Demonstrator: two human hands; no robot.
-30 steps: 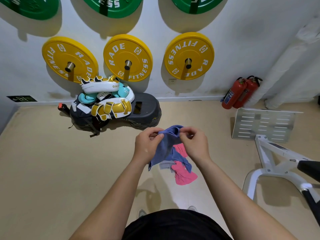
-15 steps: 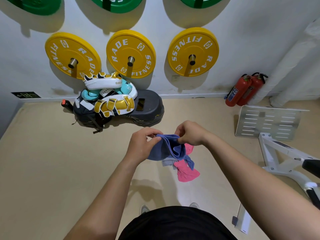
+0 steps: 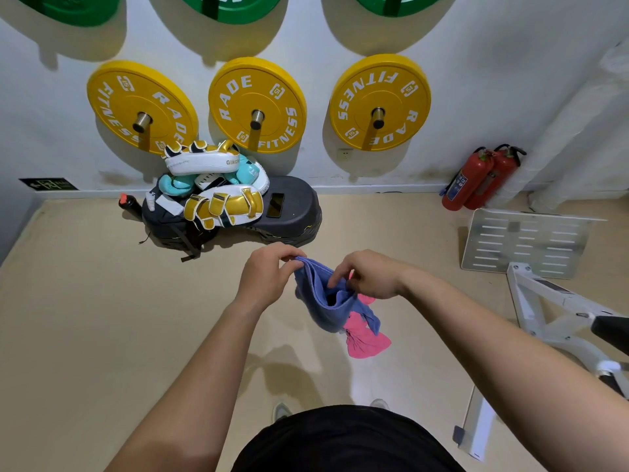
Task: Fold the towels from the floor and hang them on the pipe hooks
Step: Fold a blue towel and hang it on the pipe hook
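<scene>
The single head-worn camera looked forward and steeply down from above the person's own torso, close over the hands. It faced the wall [image 3: 476, 46], whose yellow plates [image 3: 257, 104] sat high in frame, floor [image 3: 85, 318] spreading below them.

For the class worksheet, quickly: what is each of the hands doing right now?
Left hand: closed, pinching the top edge of the blue towel.
Right hand: closed on the same blue towel's other edge.
</scene>
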